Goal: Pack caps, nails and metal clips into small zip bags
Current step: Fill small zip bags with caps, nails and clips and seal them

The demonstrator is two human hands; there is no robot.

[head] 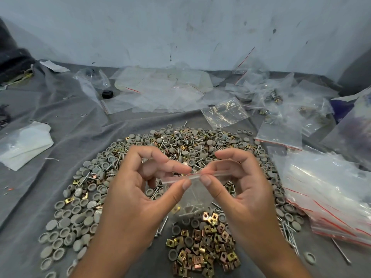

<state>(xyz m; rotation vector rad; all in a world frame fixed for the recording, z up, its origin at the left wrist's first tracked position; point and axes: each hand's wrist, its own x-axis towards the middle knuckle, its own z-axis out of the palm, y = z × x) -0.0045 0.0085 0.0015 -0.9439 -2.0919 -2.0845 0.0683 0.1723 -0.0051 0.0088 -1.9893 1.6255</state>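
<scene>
The small zip bag point(190, 199) hangs at the centre of the frame, held up above the pile. Its seal strip runs nearly level from left to right, tilting slightly up toward the right, and the body hangs below it. Inside, pale nails, at least one grey cap and one brass-coloured clip can be made out; an exact count cannot be given.

The left hand point(140, 189) pinches the strip near its middle, thumb in front and fingers behind. The right hand point(239, 183) pinches it just beside, thumb tips almost touching. Both hands are clamped on the same strip, neither nearer than the other. The left part of the strip projects beyond the left pinch. Judgement: the bag is filled and the step in hand is pressing the zip closed. The coming move turns on the strip's long axis, each pinch sliding outward along it toward its own end. Whether any length is already sealed cannot be told.

Below and around the bag lies the stock: grey caps point(68, 223) spread to the lower left, metal clips point(204, 241) heaped at lower centre, nails point(289, 231) loose at lower right. A stack of red-striped empty bags point(325, 187) sits at the right edge. Filled bags point(285, 101) lie at the upper right. All rests on a grey cloth point(66, 121).
</scene>
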